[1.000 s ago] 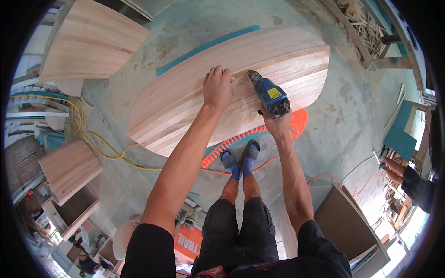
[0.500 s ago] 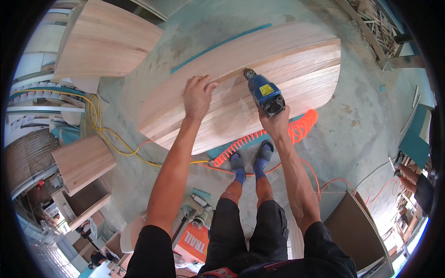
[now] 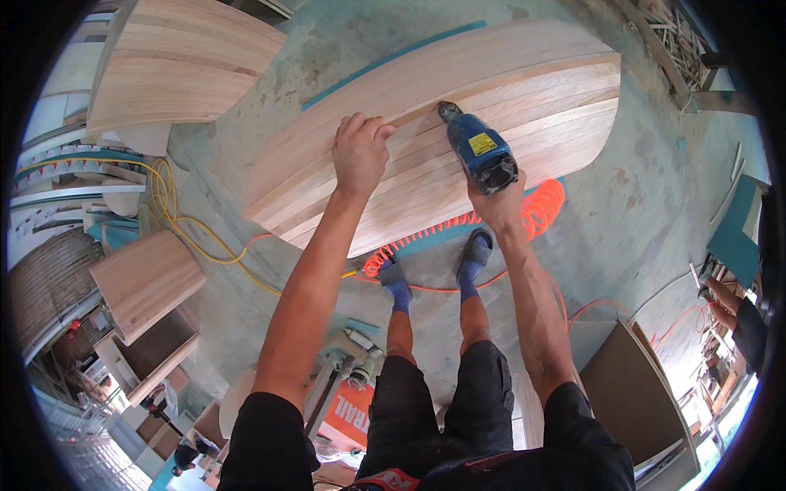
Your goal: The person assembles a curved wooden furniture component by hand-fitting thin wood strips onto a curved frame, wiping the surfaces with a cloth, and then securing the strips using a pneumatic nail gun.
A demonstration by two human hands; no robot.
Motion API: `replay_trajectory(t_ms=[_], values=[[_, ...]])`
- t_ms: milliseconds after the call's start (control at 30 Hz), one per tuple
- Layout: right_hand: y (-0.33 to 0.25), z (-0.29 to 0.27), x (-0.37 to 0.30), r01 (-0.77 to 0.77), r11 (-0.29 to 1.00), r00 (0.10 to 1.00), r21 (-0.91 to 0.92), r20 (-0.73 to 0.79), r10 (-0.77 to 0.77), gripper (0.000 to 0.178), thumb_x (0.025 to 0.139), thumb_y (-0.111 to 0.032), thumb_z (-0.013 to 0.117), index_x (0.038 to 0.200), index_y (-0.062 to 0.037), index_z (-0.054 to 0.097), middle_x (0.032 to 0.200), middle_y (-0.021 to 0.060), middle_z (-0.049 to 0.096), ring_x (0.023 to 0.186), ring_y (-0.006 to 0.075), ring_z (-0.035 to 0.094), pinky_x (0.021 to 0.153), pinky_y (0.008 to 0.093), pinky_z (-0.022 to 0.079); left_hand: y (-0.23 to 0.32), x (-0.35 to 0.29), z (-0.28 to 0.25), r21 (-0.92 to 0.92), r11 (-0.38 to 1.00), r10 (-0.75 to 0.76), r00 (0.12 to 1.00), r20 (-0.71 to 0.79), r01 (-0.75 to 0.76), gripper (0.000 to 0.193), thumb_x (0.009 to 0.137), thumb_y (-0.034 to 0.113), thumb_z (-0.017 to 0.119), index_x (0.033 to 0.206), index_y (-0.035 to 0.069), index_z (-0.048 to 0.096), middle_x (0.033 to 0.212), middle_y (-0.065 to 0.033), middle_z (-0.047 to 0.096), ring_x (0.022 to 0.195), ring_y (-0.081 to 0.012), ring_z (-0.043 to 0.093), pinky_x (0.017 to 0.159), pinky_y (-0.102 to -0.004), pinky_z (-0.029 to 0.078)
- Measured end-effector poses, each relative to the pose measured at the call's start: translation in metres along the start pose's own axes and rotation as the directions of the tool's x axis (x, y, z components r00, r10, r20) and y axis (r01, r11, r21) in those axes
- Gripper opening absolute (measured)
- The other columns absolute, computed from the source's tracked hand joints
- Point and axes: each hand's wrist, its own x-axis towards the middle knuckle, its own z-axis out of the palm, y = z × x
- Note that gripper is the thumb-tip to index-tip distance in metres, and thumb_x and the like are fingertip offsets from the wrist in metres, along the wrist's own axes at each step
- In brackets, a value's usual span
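In front of me a large curved panel of pale wooden slats (image 3: 540, 123) lies at a slant. A raised wooden strip (image 3: 524, 79) runs along it. My left hand (image 3: 360, 159) is at this strip with its fingers curled over it and the thumb toward the right. My right hand (image 3: 497, 200) is wrapped around the handle of a blue nail gun (image 3: 475, 147) with a yellow label. The gun's dark nose touches or nearly touches the strip, right of my left hand. The trigger is hidden from view.
An orange coiled hose (image 3: 540, 209) lies along the panel's near side by my feet. A yellow hose (image 3: 176, 217) snakes at the left. Wooden panels (image 3: 188, 61) stand back left. A red box (image 3: 344, 413) is near my legs. Another person's arm (image 3: 722, 299) shows far right.
The nail gun in my right hand has shifted slightly right and away from me along the strip. My left hand has moved slightly right, its fingers more curled. The view has shifted too.
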Motion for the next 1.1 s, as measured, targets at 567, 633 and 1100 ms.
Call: replay_trajectory(t_ms=[567, 633, 1100], values=[[-0.012, 0.044, -0.031, 0.003, 1.0, 0.999, -0.026, 0.032, -0.002, 0.015, 0.07, -0.006, 0.071, 0.082, 0.0044, 0.069, 0.073, 0.0217, 0.069, 0.075, 0.0309, 0.074, 0.063, 0.0363, 0.054, -0.071, -0.045, -0.057, 0.014, 0.998, 0.06, 0.995, -0.074, -0.059, 0.041, 0.085, 0.03, 0.072, 0.115, 0.002, 0.068, 0.101, -0.0131, 0.068, 0.096, -0.0321, 0.062, 0.085, -0.043, 0.048], [-0.018, 0.065, -0.044, -0.013, 1.0, 0.999, -0.006, 0.042, 0.013, 0.015, 0.07, -0.005, 0.071, 0.08, 0.0047, 0.068, 0.072, 0.0211, 0.069, 0.076, 0.0288, 0.074, 0.063, 0.0359, 0.054, -0.096, -0.076, -0.091, 0.143, 0.984, -0.105, 0.994, -0.017, 0.107, 0.033, 0.082, 0.02, 0.077, 0.11, 0.003, 0.072, 0.103, -0.0112, 0.069, 0.097, -0.0299, 0.063, 0.086, -0.0402, 0.05], [-0.031, 0.113, -0.074, 0.024, 0.999, 0.999, -0.048, 0.034, -0.023, 0.02, 0.084, -0.01, 0.077, 0.095, 0.0052, 0.068, 0.083, 0.0082, 0.071, 0.071, 0.0138, 0.067, 0.064, 0.029, 0.054, -0.143, -0.086, -0.125, -0.036, 0.982, -0.18, 0.977, 0.114, 0.185, 0.021, 0.076, 0.016, 0.081, 0.092, 0.004, 0.076, 0.089, -0.0111, 0.068, 0.087, -0.0274, 0.064, 0.076, -0.0374, 0.05]])
